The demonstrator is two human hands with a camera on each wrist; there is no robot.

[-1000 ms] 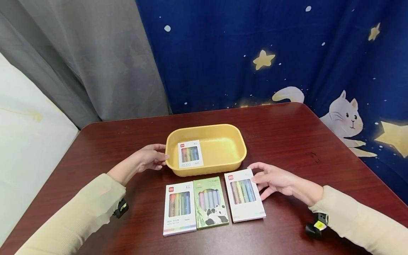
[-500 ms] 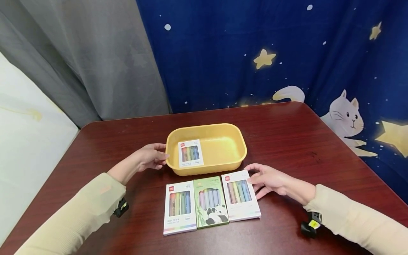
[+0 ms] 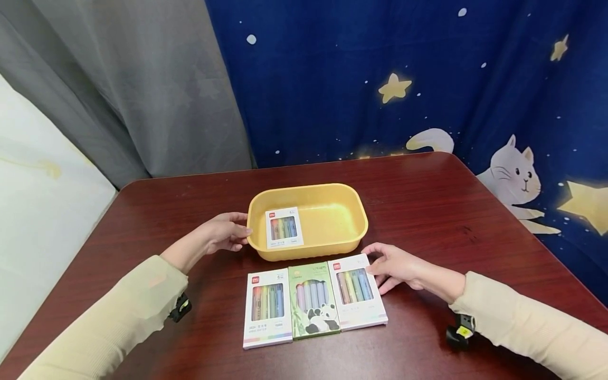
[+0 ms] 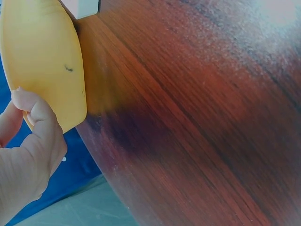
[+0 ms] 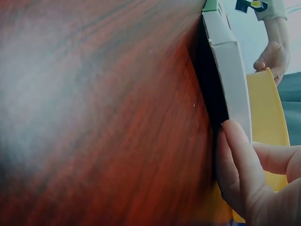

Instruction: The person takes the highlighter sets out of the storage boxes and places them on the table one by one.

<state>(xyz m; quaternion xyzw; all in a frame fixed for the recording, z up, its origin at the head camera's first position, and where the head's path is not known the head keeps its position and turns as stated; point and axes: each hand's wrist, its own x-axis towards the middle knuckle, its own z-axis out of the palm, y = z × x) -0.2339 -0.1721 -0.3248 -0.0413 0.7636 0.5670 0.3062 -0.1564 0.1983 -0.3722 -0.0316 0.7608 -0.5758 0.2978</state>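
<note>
1. A plain-end white box (image 3: 268, 332) and the green panda box (image 3: 300, 322) lie side by side, long axes nearly 12-to-6.
2. At the panda box's 3 o'clock, the gripped white box (image 3: 364, 312) points its red-logo end between 11 and 12; its window shows coloured pens.
3. The right hand (image 3: 401, 267) pinches its edge at 2 o'clock, fingers nearly closed.
4. The left hand (image 3: 224, 233) pinches the yellow tray (image 3: 313, 253) at 9 o'clock; the tray runs 9-to-3, a white pen pack (image 3: 285, 244) inside toward 9.

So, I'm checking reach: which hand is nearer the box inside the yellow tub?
Left: the left hand grips the left end of the yellow tub, beside the inside box; the right hand is farther, holding the rightmost white box.
</note>
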